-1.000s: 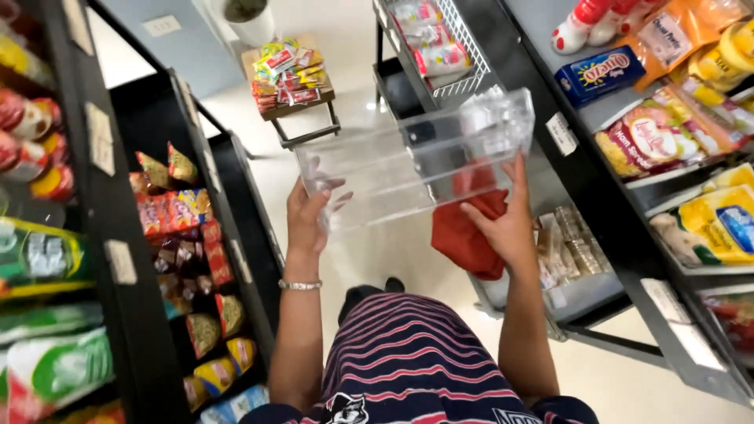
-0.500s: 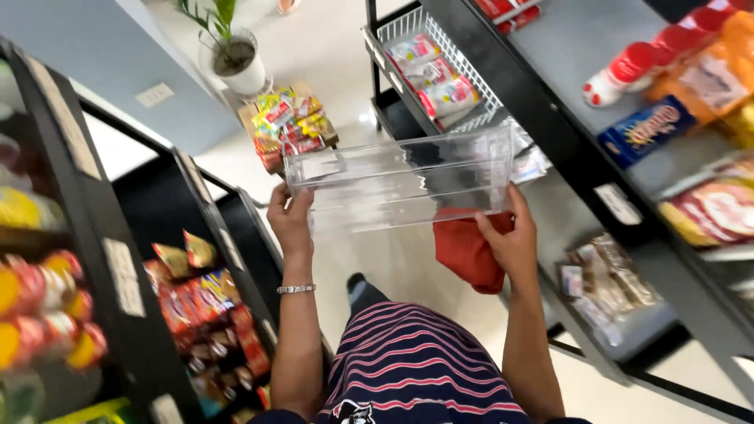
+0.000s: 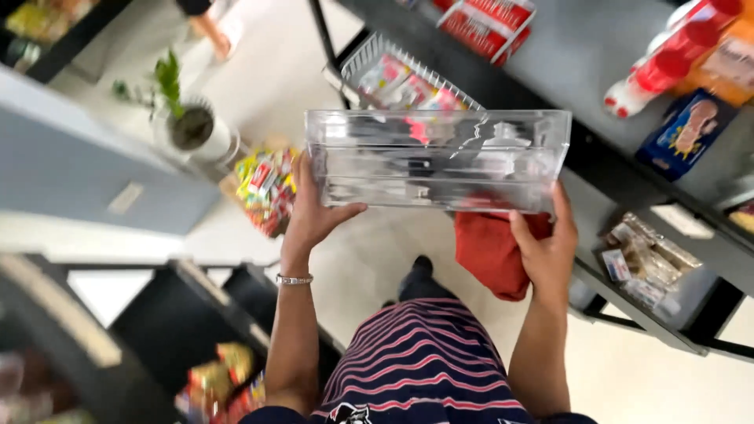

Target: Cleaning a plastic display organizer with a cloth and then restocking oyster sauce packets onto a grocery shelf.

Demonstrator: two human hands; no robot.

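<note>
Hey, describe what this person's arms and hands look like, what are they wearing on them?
Both forearms are bare, no sleeves or gloves. The left hand has a thin silver bracelet at the wrist. The right hand shows no jewellery or watch.

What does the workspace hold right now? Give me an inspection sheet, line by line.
Surface: pale floor of an aisle; no table seen.
Job's things: clear rectangular plastic bin, held level and empty; red cloth hanging under its right end.
Clutter: small stand of colourful snack packets; white wire basket of packets.
Grippers: left hand grips the bin's left end; right hand grips its right end together with the cloth, fingers out of sight behind the bin.
Cables: nothing seen.
Surroundings: dark grey shelves on the right with red and white bottles and a blue packet; potted green plant; another person's leg at the top edge.
</note>
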